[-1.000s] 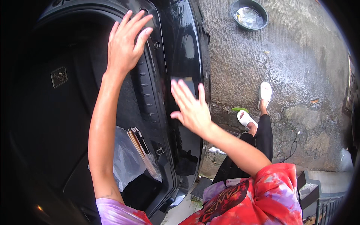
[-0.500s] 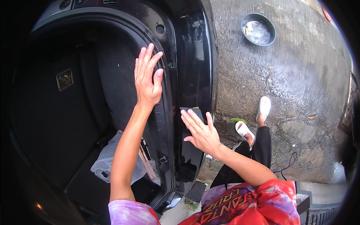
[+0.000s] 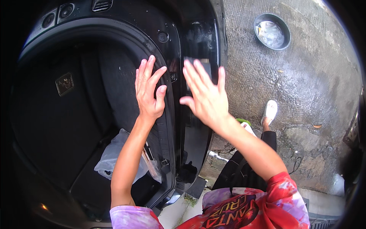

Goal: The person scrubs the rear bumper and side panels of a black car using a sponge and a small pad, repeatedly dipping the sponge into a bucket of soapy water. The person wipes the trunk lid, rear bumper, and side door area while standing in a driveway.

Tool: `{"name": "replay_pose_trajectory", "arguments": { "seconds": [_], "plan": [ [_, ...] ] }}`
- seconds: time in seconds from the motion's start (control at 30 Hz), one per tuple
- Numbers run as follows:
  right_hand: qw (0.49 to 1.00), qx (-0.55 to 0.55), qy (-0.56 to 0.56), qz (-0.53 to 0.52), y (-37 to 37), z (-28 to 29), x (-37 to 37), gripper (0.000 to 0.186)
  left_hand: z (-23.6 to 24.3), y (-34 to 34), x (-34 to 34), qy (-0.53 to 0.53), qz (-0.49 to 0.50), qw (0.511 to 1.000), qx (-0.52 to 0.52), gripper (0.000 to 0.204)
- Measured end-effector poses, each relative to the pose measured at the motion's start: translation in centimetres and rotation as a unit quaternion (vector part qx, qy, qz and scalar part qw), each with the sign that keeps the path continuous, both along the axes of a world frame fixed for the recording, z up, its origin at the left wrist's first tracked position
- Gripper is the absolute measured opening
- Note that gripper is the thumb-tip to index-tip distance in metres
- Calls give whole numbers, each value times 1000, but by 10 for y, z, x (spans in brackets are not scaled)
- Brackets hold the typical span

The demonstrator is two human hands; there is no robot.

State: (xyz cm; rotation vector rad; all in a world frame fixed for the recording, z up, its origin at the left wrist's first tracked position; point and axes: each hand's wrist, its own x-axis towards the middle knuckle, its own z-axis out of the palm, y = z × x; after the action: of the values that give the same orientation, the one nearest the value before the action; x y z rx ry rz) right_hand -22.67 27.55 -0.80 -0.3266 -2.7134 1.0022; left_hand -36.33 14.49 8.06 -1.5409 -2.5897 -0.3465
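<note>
My left hand [image 3: 148, 95] rests with fingers spread along the black rubber seal [image 3: 164, 72] of the open car boot [image 3: 45, 126], holding nothing. My right hand [image 3: 207, 95] lies flat over the glossy black bumper [image 3: 196, 147], fingers stretched and slightly blurred. Past its fingertips shows part of a thin grey sheet [image 3: 207, 65], pressed between the palm side and the panel; most of it is hidden, and I cannot make out its material. Inside the boot, beside my left forearm, sit a translucent plastic bag [image 3: 110, 154] and several thin sticks in clear wrapping [image 3: 153, 168].
A dark round basin [image 3: 272, 31] with water and pale crumpled material stands on the wet concrete [image 3: 248, 76] at the far right. A white shoe [image 3: 270, 110] is on my foot. A thin black cable [image 3: 297, 164] lies on the ground. Speakers [image 3: 57, 16] show at top left.
My right hand has slid forward along the bumper, and the grey sheet now shows farther up too. My left hand stays on the seal. The view has shifted slightly.
</note>
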Motion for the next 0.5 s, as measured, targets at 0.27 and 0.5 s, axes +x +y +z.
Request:
{"name": "replay_pose_trajectory", "arguments": {
  "seconds": [0.27, 0.5],
  "plan": [
    [974, 28, -31, 223, -130, -18, 143, 109, 6, 0, -1, 0, 8, 1000, -10, 37],
    [999, 1, 14, -36, 4, -10, 0, 92, -8, 6, -1, 7, -32, 999, 40, 37]
  ]
}}
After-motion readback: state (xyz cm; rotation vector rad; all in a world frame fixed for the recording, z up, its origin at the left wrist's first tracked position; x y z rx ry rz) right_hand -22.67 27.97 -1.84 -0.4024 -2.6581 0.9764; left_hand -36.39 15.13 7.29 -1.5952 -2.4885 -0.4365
